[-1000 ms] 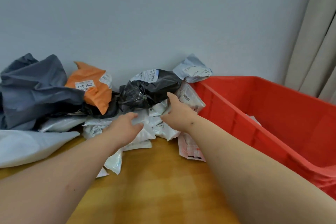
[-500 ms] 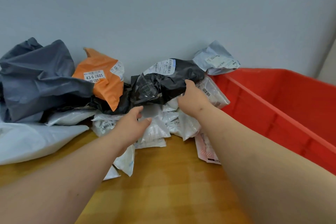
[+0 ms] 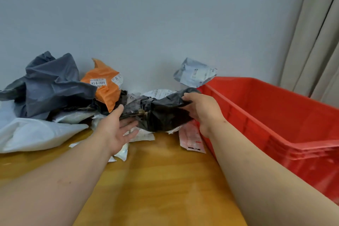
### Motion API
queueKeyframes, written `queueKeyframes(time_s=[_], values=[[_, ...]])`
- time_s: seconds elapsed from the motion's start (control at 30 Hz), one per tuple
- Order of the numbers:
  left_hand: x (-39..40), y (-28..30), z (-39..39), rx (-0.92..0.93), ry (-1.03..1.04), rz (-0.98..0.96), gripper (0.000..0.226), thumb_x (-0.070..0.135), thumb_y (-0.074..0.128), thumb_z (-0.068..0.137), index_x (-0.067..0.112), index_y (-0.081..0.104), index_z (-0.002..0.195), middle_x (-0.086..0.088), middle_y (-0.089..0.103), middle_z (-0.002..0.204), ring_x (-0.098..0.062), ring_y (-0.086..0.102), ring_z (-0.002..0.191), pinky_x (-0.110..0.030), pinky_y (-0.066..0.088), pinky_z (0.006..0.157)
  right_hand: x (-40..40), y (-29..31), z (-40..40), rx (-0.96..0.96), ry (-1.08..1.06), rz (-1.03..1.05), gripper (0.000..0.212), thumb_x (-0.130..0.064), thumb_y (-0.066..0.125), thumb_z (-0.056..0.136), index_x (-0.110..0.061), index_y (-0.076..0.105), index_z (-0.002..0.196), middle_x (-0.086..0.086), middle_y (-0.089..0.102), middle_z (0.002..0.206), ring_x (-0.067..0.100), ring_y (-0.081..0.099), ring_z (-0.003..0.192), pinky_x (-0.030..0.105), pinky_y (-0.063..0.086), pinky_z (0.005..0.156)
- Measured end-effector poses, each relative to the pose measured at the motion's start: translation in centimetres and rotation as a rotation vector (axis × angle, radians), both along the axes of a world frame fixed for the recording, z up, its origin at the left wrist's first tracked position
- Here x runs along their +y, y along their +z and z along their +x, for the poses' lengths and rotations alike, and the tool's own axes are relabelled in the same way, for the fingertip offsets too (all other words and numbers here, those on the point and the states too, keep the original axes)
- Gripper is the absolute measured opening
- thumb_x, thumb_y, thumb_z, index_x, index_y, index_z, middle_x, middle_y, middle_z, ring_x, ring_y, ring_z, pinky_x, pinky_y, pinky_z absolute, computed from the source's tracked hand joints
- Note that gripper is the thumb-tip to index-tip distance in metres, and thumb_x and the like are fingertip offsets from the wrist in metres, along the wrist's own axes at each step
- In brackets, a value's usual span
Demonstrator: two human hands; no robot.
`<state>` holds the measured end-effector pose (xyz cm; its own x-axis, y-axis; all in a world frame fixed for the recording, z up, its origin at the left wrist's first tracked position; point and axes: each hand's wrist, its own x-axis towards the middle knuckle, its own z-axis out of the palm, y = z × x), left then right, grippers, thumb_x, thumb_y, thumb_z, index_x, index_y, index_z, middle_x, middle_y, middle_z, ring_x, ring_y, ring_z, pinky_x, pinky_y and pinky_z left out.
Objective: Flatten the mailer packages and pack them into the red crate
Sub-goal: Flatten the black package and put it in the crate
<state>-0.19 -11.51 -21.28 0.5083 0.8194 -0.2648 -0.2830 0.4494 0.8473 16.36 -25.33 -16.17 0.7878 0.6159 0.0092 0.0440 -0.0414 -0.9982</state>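
The fingers [image 3: 185, 97] of the right hand [image 3: 203, 110] curl over the right edge of the black mailer [image 3: 161, 113], pinching the film against the thumb; the left hand [image 3: 114, 128] lies palm-up with straight, relaxed fingers at the mailer's 9 o'clock end, touching or just under it — holding nothing.

The black mailer sits on top of the heap at the back of the worktop [image 3: 156, 180], at 9 o'clock from the red crate [image 3: 275, 115]. It looks light, thin and floppy — crumpled glossy film that sags between the hands and is probably a little slippery. Two opposite edges seem the best hold, so it can be pulled taut and pressed flat.

The orange mailer [image 3: 104, 86] and grey mailer [image 3: 53, 86] lie at its 10 o'clock.
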Motion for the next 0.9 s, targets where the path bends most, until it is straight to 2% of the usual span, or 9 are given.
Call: queueKeyframes(time_s=[0.07, 0.13, 0.27, 0.4, 0.53, 0.6, 0.67, 0.77, 0.9], values=[[-0.9, -0.3, -1.5, 0.032, 0.037, 0.067, 0.026, 0.01, 0.047, 0.102, 0.013, 0.052, 0.127, -0.013, 0.063, 0.125, -0.024, 0.067, 0.098, -0.039, 0.053, 0.071, -2.0, -0.9, -0.8, 0.021, -0.001, -0.033, 0.015, -0.023, 0.069, 0.081, -0.013, 0.071, 0.091, 0.008, 0.071, 0.078, 0.026, 0.069, 0.079, 0.033, 0.049, 0.067], [-1.7, -1.0, -3.4, 0.17, 0.065, 0.18, 0.046, -0.005, 0.044, 0.099, 0.018, 0.046, 0.139, -0.01, 0.061, 0.122, -0.026, 0.068, 0.092, -0.038, 0.054, 0.07, -3.8, -2.4, -1.0, 0.02, 0.005, -0.117, 0.014, -0.017, 0.062, 0.088, -0.009, 0.069, 0.098, 0.01, 0.07, 0.081, 0.02, 0.069, 0.068, 0.026, 0.044, 0.059], [-3.6, -2.3, -7.2, 0.514, -0.053, 0.421, 0.039, -0.005, 0.046, 0.098, 0.021, 0.059, 0.124, -0.01, 0.066, 0.115, -0.024, 0.072, 0.085, -0.036, 0.055, 0.072, -6.8, -4.8, -1.7, -0.047, 0.05, -0.281, 0.008, -0.007, 0.052, 0.095, -0.006, 0.06, 0.095, 0.017, 0.072, 0.095, 0.012, 0.066, 0.062, 0.011, 0.039, 0.039], [-5.4, -3.4, -10.1, 0.829, -0.226, 0.577, 0.027, -0.006, 0.051, 0.092, 0.012, 0.07, 0.1, -0.01, 0.073, 0.095, -0.02, 0.073, 0.078, -0.036, 0.055, 0.078, -8.4, -6.4, -2.4, -0.223, 0.013, -0.491, 0.008, -0.009, 0.058, 0.088, -0.009, 0.061, 0.08, 0.017, 0.073, 0.098, 0.025, 0.07, 0.078, 0.031, 0.06, 0.073], [-6.7, -3.7, -12.2, 1.163, -0.503, 0.735, 0.026, -0.006, 0.056, 0.085, 0.012, 0.074, 0.092, -0.015, 0.072, 0.091, -0.02, 0.069, 0.067, -0.027, 0.049, 0.06, -10.4, -6.7, -4.6, -0.331, 0.252, -0.948, 0.023, -0.024, 0.05, 0.097, -0.001, 0.054, 0.094, 0.02, 0.074, 0.09, 0.024, 0.066, 0.07, 0.033, 0.058, 0.087], [-7.2, -3.9, -12.8, 1.247, -0.639, 0.711, 0.025, -0.005, 0.057, 0.083, 0.011, 0.072, 0.095, -0.015, 0.071, 0.086, -0.016, 0.064, 0.056, -0.023, 0.042, 0.052, -10.9, -7.2, -5.1, -0.438, 0.265, -1.08, 0.026, -0.035, 0.048, 0.096, -0.009, 0.055, 0.097, 0.014, 0.076, 0.079, 0.024, 0.066, 0.073, 0.038, 0.055, 0.094], [-7.5, -4.2, -12.9, 1.32, -0.7, 0.731, 0.025, -0.004, 0.058, 0.082, 0.013, 0.071, 0.096, -0.011, 0.066, 0.081, -0.013, 0.058, 0.051, -0.021, 0.037, 0.048, -11.0, -7.8, -5.4, -0.684, 0.144, -1.104, 0.027, -0.039, 0.048, 0.088, -0.016, 0.059, 0.095, 0.002, 0.073, 0.087, 0.026, 0.063, 0.09, 0.041, 0.046, 0.1], [-7.7, -4.8, -12.6, 1.422, -0.715, 0.839, 0.021, 0.002, 0.058, 0.078, 0.014, 0.071, 0.09, -0.007, 0.065, 0.085, -0.015, 0.051, 0.064, -0.021, 0.038, 0.053, -10.5, -8.3, -7.0, -1.018, -0.075, -1.003, 0.046, -0.043, 0.052, 0.082, -0.022, 0.054, 0.123, 0.004, 0.058, 0.122, 0.03, 0.051, 0.117, 0.045, 0.033, 0.101], [-6.7, -5.7, -11.2, 1.395, -0.518, 1.018, 0.009, 0.01, 0.055, 0.083, 0.016, 0.06, 0.088, -0.001, 0.059, 0.1, -0.016, 0.054, 0.083, -0.028, 0.047, 0.07, -8.8, -8.9, -8.2, -1.156, -0.083, -0.843, 0.042, -0.038, 0.051, 0.083, -0.02, 0.049, 0.121, 0.006, 0.047, 0.127, 0.032, 0.041, 0.122, 0.047, 0.028, 0.103]])
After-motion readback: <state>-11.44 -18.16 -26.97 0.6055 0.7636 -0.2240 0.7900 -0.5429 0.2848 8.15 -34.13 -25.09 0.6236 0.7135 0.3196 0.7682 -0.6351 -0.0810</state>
